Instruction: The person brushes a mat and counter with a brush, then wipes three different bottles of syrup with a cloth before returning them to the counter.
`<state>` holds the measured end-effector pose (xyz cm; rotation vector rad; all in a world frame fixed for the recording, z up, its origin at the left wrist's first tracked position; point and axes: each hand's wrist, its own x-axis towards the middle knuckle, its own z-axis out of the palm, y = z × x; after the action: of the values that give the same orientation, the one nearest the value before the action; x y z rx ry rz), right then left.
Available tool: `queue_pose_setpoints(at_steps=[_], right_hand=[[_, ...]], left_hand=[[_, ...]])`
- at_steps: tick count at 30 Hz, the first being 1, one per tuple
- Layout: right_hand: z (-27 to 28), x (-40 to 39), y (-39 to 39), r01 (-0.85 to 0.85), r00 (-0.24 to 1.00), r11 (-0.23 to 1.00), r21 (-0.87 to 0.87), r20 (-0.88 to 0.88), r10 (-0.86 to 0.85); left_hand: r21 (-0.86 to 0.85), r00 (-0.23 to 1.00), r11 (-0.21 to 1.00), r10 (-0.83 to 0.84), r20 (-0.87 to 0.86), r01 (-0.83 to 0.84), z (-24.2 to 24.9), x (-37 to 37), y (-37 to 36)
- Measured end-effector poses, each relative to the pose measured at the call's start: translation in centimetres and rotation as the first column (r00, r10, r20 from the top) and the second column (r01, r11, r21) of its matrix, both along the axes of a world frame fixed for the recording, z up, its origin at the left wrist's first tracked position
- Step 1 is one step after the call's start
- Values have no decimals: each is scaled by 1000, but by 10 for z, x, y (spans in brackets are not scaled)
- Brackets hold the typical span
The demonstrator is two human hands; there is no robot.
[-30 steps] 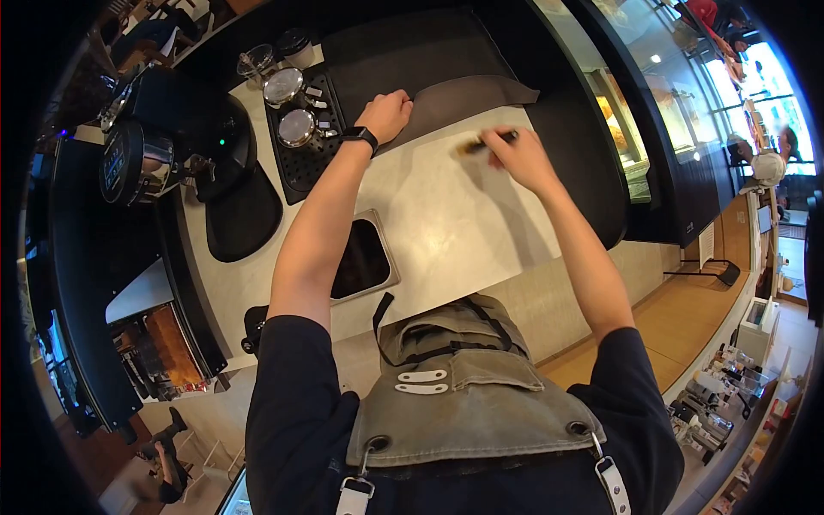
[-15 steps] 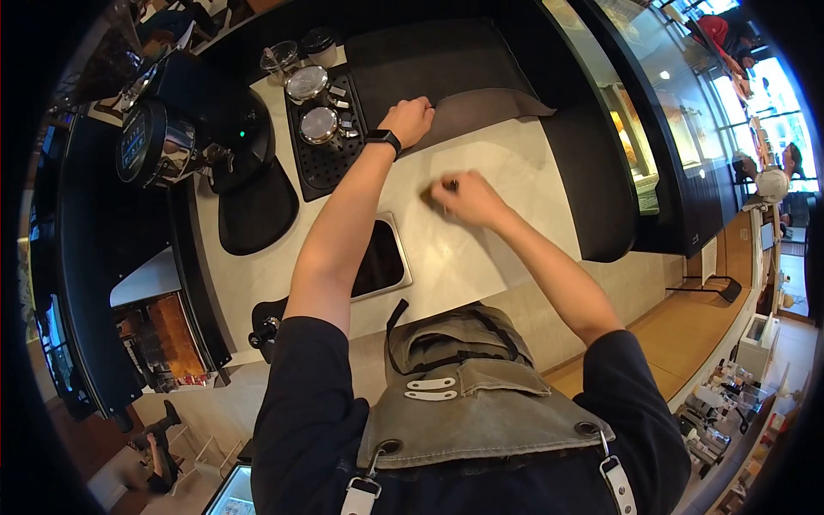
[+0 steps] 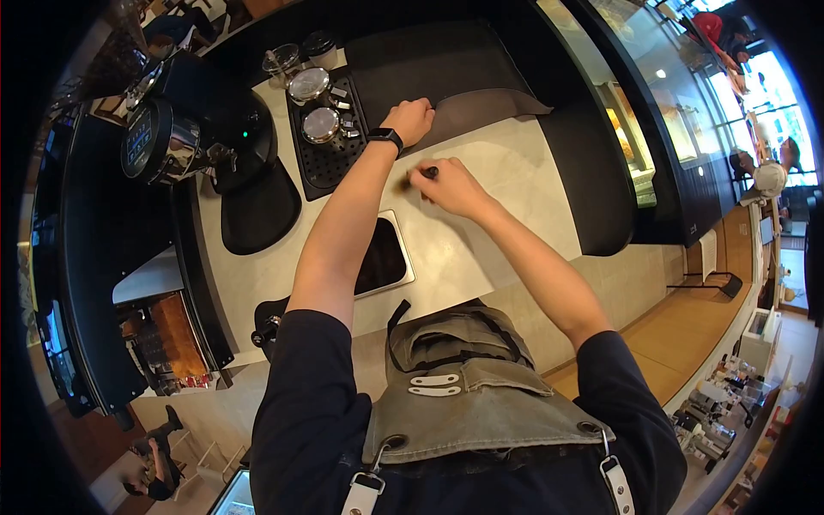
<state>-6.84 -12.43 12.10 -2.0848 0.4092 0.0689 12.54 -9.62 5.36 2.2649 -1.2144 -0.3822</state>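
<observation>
My left hand (image 3: 410,123), below a black wristwatch (image 3: 385,138), is closed on the near edge of a dark mat (image 3: 421,60). That edge is folded back, and its brownish underside (image 3: 485,110) faces up. Below and to the right, my right hand (image 3: 453,187) grips a small brush (image 3: 402,182) low over the pale countertop (image 3: 506,172). Its brown bristles are blurred and point left; the dark handle end pokes out above my fingers.
Two metal pitchers (image 3: 321,125) stand on a black perforated tray (image 3: 319,176) at left, with cups behind. A coffee grinder (image 3: 163,142) is farther left. A metal-rimmed dark inset (image 3: 384,257) lies under my left forearm. Black panels border the right side.
My right hand has moved left with the brush, closer to my left wrist. My left hand keeps holding the folded mat edge in the same place.
</observation>
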Motion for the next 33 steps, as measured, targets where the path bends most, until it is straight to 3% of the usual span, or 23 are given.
queue_pose_setpoints(at_steps=[3,4,7,8,10,13,14,17,18,21,24,28,31,33], right_hand=[[-28,-33,12,-84,988,987,-133,119,100],[-12,-48,4,-263,938,965,-17,-237,252],[12,-72,-24,-222,928,975,12,-303,215],[0,-69,-40,-47,988,998,-34,-148,41],[-17,-53,-68,226,971,971,-72,102,-218],[-17,-79,-75,56,991,995,-82,-117,-66],[-7,-91,-83,-141,941,986,-88,-321,106],[23,-110,-97,-93,916,971,-222,-401,-4],[5,-111,-121,84,950,971,-225,-275,-146],[-21,-95,-167,319,947,734,-600,163,-278],[-36,-95,-191,243,940,632,-736,17,-342],[-32,-139,-158,104,901,622,-776,-191,-389],[-9,-182,-130,-141,790,682,-718,-497,-360],[11,-192,-124,-48,806,701,-712,-442,-394]], left_hand=[[-12,1000,1000,-9,22,9,2,-2,1],[-21,1000,1000,-5,25,6,1,-3,2],[-21,1000,1000,-3,3,3,-3,-3,2],[-24,1000,1000,-10,21,10,-5,-2,1],[-18,999,999,-26,43,27,-6,-3,1],[18,999,999,-36,32,35,0,-5,1],[31,999,999,-28,17,28,2,-8,2],[28,999,999,-32,27,32,6,-11,3],[37,999,999,-34,21,33,10,-14,4],[14,996,999,-53,67,52,3,-13,4],[33,997,998,-54,64,52,7,-18,5],[12,997,999,-49,58,49,6,-24,10],[-9,996,999,-49,75,50,7,-29,15],[2,994,997,-82,79,82,7,-38,16]])
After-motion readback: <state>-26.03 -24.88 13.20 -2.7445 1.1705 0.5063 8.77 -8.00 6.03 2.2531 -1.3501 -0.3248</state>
